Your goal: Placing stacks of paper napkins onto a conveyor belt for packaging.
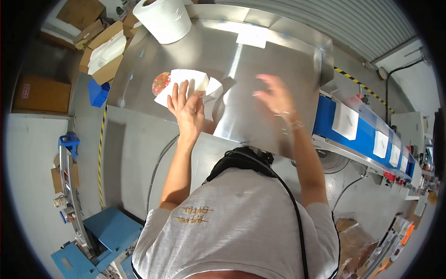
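Note:
My left hand (187, 109) lies on a fanned pile of white folded paper pieces (195, 79) on the steel table (139, 102), its fingers stretched out over them. One more white piece (212, 95) with faint print sticks out at the pile's right side. A red, speckled round thing (161, 83) shows from the pile's left edge, partly covered. My right hand (277, 96) is above the right part of the table, its fingers apart and blurred by motion. I see nothing in it.
A large white roll (165, 21) stands at the table's back left. A white sheet (252, 39) lies near the raised back edge. To the right, a blue conveyor belt (324, 116) carries several white pieces. At left are an open cardboard box (104, 53) and a blue bin (97, 93).

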The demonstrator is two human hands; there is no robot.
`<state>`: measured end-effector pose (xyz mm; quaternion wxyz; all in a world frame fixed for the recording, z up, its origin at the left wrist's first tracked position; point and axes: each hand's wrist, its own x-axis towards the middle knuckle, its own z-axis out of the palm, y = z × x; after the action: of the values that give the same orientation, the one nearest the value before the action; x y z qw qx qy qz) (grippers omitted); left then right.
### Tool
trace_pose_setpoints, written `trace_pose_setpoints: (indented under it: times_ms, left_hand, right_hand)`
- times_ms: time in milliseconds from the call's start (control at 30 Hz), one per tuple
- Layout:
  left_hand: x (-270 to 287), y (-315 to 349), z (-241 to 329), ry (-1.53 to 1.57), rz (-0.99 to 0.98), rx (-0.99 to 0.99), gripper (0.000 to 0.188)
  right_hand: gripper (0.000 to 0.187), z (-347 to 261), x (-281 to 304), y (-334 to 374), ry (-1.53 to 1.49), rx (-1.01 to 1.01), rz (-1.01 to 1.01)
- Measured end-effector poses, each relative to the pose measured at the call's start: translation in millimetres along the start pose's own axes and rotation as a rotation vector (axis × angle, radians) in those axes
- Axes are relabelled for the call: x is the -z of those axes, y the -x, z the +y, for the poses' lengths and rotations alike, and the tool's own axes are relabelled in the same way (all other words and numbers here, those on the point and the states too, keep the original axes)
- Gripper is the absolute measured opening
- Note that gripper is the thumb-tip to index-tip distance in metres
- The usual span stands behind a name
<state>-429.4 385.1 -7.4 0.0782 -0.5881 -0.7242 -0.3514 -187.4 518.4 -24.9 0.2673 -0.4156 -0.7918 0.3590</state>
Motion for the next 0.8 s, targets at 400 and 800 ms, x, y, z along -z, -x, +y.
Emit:
trace_pose_setpoints:
  times_ms: [400,800]
  left_hand:
    - [2.4,-11.6,-15.9,-0.062,0.042,0.027,0.030]
    - [0.3,-9.5,-6.1,0.041,0.025,0.059,0.026]
  right_hand:
    - [0.026,31.7,-29.9,4.5,-0.693,-0.130,0.113]
    - [0.055,127.9,101.3,63.4,0.814,-0.186,0.658]
